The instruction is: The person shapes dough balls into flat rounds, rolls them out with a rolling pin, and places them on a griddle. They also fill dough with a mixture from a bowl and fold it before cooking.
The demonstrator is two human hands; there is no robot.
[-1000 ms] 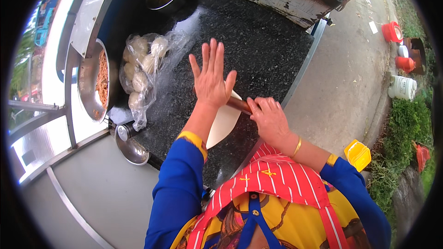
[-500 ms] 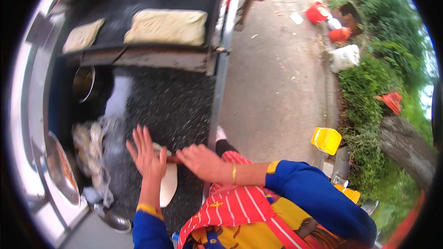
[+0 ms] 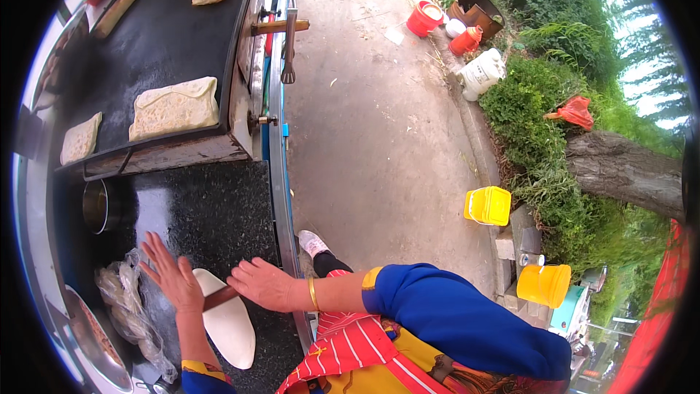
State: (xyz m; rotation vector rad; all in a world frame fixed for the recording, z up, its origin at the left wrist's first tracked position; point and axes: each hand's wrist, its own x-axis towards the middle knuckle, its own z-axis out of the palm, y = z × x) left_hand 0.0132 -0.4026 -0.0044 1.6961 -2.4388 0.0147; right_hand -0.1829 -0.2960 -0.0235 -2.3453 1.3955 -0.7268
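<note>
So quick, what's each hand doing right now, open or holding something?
Left hand: open, fingers spread, at the left end of the rolling pin.
Right hand: palm down at the pin's right end; whether it's gripping can't be told.

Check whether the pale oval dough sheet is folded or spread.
Spread: the pale oval dough sheet lies flat on the black speckled stone counter, with no visible fold; a brown wooden rolling pin rests on it.

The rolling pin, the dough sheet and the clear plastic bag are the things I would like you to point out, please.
Rolling pin (image 3: 221, 297): head view, on its exposed brown stretch.
Dough sheet (image 3: 232, 332): head view, on its broad lower part.
Clear plastic bag (image 3: 130, 306): head view, on its crumpled middle.
</note>
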